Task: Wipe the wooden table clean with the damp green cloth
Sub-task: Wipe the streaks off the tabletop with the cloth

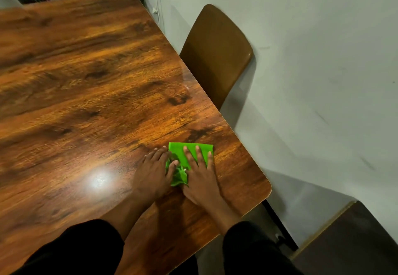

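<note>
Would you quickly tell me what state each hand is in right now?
Left hand: open, fingers flat on the table, thumb touching the green cloth.
Right hand: open, spread fingers pressing the green cloth.

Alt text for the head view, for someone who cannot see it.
Two hands rest on a folded green cloth on a wooden table near its corner: right hand flat on top, left hand at its edge. A brown chair stands alongside.

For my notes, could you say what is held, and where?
Nothing is gripped: the right hand presses on the green cloth; the left hand touches its left edge.
</note>
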